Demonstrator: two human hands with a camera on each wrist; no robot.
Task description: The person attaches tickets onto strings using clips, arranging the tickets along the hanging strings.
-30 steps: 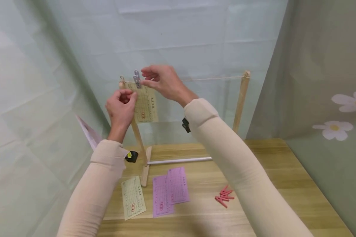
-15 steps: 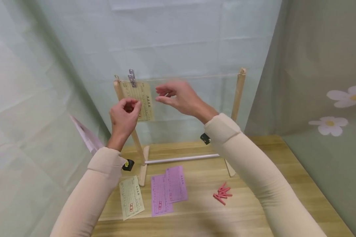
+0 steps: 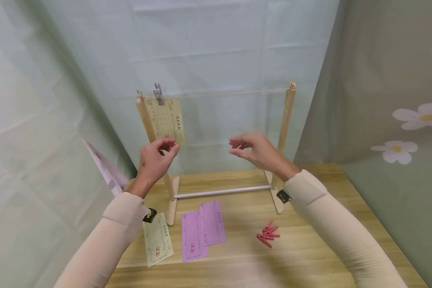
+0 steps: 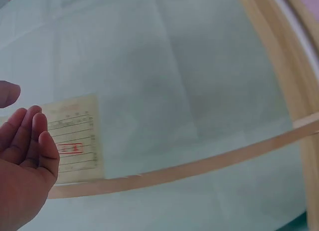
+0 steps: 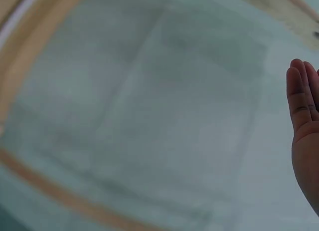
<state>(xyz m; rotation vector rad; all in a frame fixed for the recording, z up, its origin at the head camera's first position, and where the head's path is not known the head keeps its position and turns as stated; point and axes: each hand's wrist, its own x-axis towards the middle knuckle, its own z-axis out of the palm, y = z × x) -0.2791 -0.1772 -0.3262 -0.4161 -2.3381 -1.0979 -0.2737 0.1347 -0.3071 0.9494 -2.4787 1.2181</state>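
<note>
In the head view, a yellow printed slip (image 3: 165, 116) hangs from a string (image 3: 219, 94) near the left post, held by a grey clothespin (image 3: 159, 95). My left hand (image 3: 155, 159) is in front of the slip's lower part, its fingers loosely bent with nothing between them. To the right, my right hand (image 3: 257, 151) is in the air before the back cloth, thumb and fingers apart and holding nothing. The left wrist view shows the left hand (image 4: 25, 161) beside the slip's red stamp. Straight fingers of the right hand (image 5: 306, 121) appear in the right wrist view.
On the wooden table (image 3: 237, 264) lie another yellow slip (image 3: 157, 240), two overlapping purple slips (image 3: 212, 222) and several red clothespins (image 3: 268, 235). A wooden frame with a right post (image 3: 287, 116) and a white lower bar (image 3: 223, 191) stands behind. A folded card (image 3: 106, 168) is at left.
My right hand has moved away from the grey clothespin, down and to the right. My left hand has come down from the slip's upper edge. Slip and clothespin stay on the string.
</note>
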